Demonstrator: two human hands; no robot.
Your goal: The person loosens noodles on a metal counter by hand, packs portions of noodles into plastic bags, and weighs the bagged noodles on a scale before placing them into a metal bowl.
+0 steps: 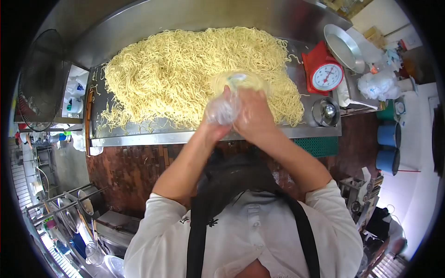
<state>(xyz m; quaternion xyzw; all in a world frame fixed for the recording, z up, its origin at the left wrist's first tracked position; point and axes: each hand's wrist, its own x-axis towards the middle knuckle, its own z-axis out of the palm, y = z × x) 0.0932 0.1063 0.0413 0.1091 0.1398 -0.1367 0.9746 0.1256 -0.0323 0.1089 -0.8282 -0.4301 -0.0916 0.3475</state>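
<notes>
Both hands meet over the front edge of the table (139, 137), working one clear bag (222, 110). Left hand (218, 125) pinches the gathered neck from below, closed on the plastic. Right hand (252, 116) wraps over from the other side, also closed on the bag, probably at the mouth; fingers there are hard to separate through the plastic. Held high and tight like this, likely to keep the contents from spilling while the top is bunched.

Bag's filled end (241, 81) bulges away from the hands, holding a portion of noodles, resting on or just above the big noodle heap (185, 69). Heap spread wide across the steel top, loose strands trailing toward the near edge, presumably laid out flat for easy grabbing.

Red scale (324, 72) stands just beside the heap on the right, dial facing the worker, near enough for weighing. Steel pan (343, 44) sits on it, tilted. Small bowl (326, 111) in front of the scale. Blue buckets (387, 146) farther right, off the table.
</notes>
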